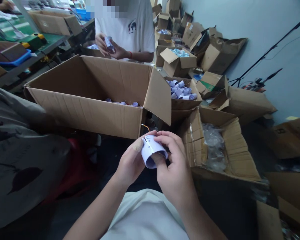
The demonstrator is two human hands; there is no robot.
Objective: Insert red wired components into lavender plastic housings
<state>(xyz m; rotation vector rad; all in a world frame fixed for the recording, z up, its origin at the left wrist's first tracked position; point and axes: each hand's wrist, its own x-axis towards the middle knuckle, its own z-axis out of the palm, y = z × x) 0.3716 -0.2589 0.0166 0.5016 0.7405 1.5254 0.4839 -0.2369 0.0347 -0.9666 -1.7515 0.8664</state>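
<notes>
Fingers of both my hands close around a small white cylindrical shell [152,151] at the lower centre of the frame: my left hand [131,163] cups it from the left with the thumb pressed on its upper edge, and my right hand [173,166] wraps it from the right, fingers curled over the top and thumb against its open lower rim. A thin orange wire [145,127] pokes up just above the shell. Directly beyond my hands, across the middle of the frame, stands a large open cardboard box [90,110] with a few pale parts lying on its bottom. To its right, a smaller carton [182,105] holds a heap of similar white pieces [181,90], and at the right centre another box [227,166] holds clear plastic bags [213,145]. At the top centre, a person in a white shirt [130,26] holds a similar part in both hands. More open cartons pile up at the upper right, and a green-topped desk [20,35] sits at the upper left.
</notes>
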